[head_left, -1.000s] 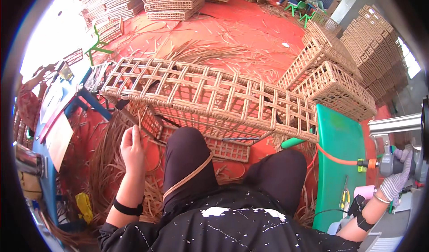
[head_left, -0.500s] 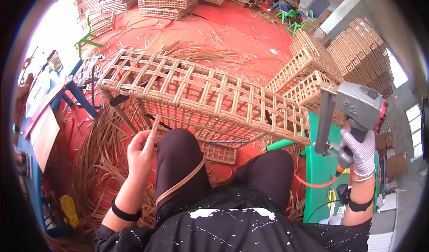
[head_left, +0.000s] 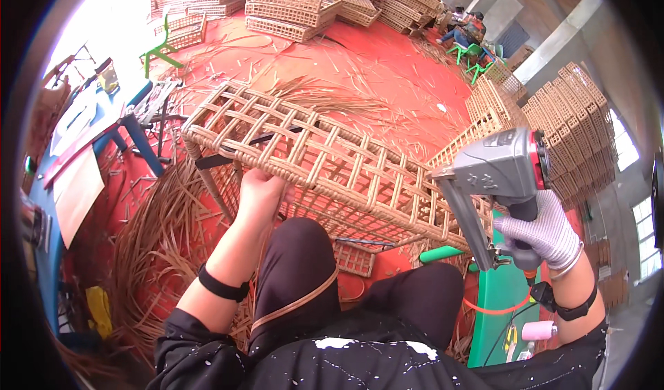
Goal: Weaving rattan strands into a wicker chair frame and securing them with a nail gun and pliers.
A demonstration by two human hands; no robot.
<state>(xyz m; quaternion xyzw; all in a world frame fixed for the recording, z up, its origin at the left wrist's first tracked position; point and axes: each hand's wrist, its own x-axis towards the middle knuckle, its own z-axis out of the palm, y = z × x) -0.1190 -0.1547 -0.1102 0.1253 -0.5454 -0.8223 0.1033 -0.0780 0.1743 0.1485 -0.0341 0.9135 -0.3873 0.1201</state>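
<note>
Tan woven strips make up the long latticed basket [head_left: 373, 202] that stands before the person's knees, slanting from upper left to lower right. Near its left end, the bare left hand [head_left: 261, 195] is at the close braided edge with fingers curled; what lies between thumb and fingertips is hidden, so I cannot tell what that grip holds, if anything. Beyond the opposite end, the right hand [head_left: 546, 231], in a pale striped glove, has its grip wrapped round the handle of a grey nail gun [head_left: 498, 161]. The tool's nose overlaps the basket's right part in view, though contact cannot be made out. An orange hose [head_left: 498, 312] curves below the tool, over a green bench [head_left: 508, 286], where a pink roll [head_left: 539, 330] lies close to the right forearm. One tan strip [head_left: 297, 301] crosses the person's left thigh. Loose strips [head_left: 159, 231] heap on the red floor [head_left: 415, 92] at the left, near a blue bench [head_left: 47, 265] bearing a flat tan sheet [head_left: 76, 196]. Stacked baskets [head_left: 297, 9] stand at the back, and a taller stack [head_left: 567, 127] rises at right.
</note>
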